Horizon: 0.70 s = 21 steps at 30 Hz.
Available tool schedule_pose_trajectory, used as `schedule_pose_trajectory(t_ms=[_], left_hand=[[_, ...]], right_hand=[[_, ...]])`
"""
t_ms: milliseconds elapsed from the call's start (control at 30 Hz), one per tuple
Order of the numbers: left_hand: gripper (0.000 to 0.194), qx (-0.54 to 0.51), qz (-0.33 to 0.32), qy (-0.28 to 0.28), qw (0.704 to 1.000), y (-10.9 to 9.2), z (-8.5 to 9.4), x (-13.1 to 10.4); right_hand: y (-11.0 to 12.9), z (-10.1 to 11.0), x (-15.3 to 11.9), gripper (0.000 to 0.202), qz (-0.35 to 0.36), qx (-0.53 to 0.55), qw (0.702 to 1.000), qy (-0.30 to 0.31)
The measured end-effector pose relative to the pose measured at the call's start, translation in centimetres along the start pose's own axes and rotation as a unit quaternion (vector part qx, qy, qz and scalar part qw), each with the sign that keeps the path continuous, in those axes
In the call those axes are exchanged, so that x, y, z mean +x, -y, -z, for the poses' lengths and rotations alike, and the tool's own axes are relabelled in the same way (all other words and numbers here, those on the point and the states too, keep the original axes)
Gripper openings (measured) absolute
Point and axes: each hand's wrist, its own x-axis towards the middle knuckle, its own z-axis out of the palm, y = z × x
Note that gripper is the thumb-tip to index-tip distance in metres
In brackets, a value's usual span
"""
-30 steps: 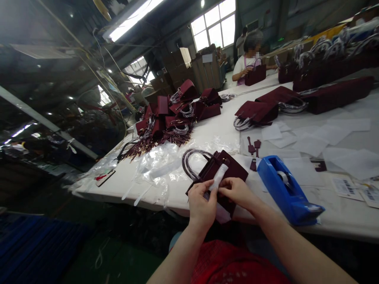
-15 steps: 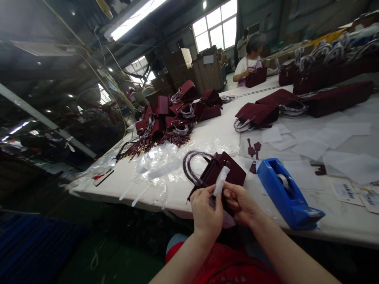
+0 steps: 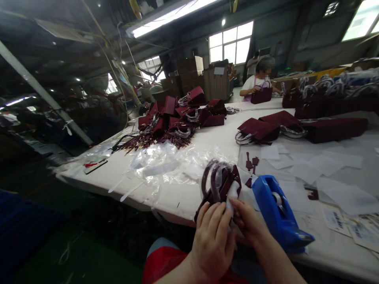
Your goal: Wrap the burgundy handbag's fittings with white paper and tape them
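A dark maroon handbag point(image 3: 220, 193) stands tilted at the table's near edge, its two looped handles wrapped in clear film. White wrapping point(image 3: 233, 190) covers a narrow part on its right side. My left hand point(image 3: 212, 232) lies across the bag's near side, fingers bent together against the bag and the lower end of the wrapping. Beside it, my right hand point(image 3: 247, 221) pinches the wrapping between thumb and fingers. Right of the bag is a blue tape dispenser point(image 3: 276, 213). Small maroon tags point(image 3: 252, 162) lie just behind the dispenser.
Maroon bags are piled point(image 3: 177, 114) at the back left, others lie at the right point(image 3: 260, 130). Crumpled clear plastic point(image 3: 162, 161) covers the table's middle left. White sheets point(image 3: 308, 169) and a phone-like object point(image 3: 95, 166) lie about. A person point(image 3: 256, 85) holds a bag across the table.
The view has shifted. The bag has turned more upright, its handles now standing above it. My left hand has moved over the bag's near side, with its back showing more.
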Motion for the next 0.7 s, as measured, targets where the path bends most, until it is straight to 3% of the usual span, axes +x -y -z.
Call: schedule_pose_trajectory(t_ms=[100,200,233,300,400,533,633,700], left_hand=[[0.049,0.010,0.032,-0.083,0.996,2.6,1.7,-0.4],[0.037,0.017,0.164,-0.099,0.981,7.1,1.4,-0.6],[0.035,0.030,0.211,-0.080,0.974,8.8,0.9,-0.7],[0.037,0.100,0.311,0.026,0.945,12.3,-0.5,-1.2],[0.041,0.137,0.378,0.069,0.913,16.4,-2.6,-2.3],[0.049,0.160,0.429,0.095,0.884,19.7,-4.7,-4.1],[0.054,0.162,0.457,0.117,0.867,20.8,-5.8,-5.2],[0.055,0.159,0.467,0.127,0.860,21.1,-6.4,-5.7]], right_hand=[[-0.2,0.2,0.1,0.052,0.003,-0.025,0.999,-0.020],[-0.5,0.1,0.6,0.050,0.010,-0.067,0.997,-0.029],[-0.6,0.1,0.8,0.050,0.015,-0.088,0.996,-0.032],[-0.5,0.0,0.8,0.049,0.029,-0.143,0.989,-0.037],[0.8,0.2,0.1,0.053,0.060,-0.259,0.963,-0.045],[5.0,1.1,-1.3,0.046,0.149,-0.409,0.891,-0.125],[8.8,1.6,-0.8,0.038,0.264,-0.510,0.790,-0.215],[11.0,1.7,0.6,0.051,0.328,-0.567,0.730,-0.196]])
